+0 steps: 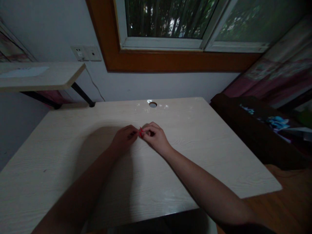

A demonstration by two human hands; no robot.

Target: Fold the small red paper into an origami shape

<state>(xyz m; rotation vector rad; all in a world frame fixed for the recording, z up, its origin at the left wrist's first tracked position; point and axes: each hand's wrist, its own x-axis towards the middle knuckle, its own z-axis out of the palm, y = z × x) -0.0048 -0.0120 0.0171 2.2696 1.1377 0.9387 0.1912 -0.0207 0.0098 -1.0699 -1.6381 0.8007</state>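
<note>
Between my two hands, above the middle of the pale wood-grain table (151,175), is a small red piece (140,132) with a thin pointed tip sticking up. It looks like folded paper, but it is too small to be sure. My left hand (125,136) pinches its left side with thumb and forefinger. From the right, my right hand (156,136) pinches the other side, the fingertips of both hands nearly meeting. Most of the red piece is hidden by the fingers.
A round cable hole (153,104) is near the table's back edge. At the left, a raised shelf (48,78) stands on black legs. Behind are a wall socket (80,53) and an orange-brown window frame (156,61). A dark cabinet (243,130) with blue items is at the right.
</note>
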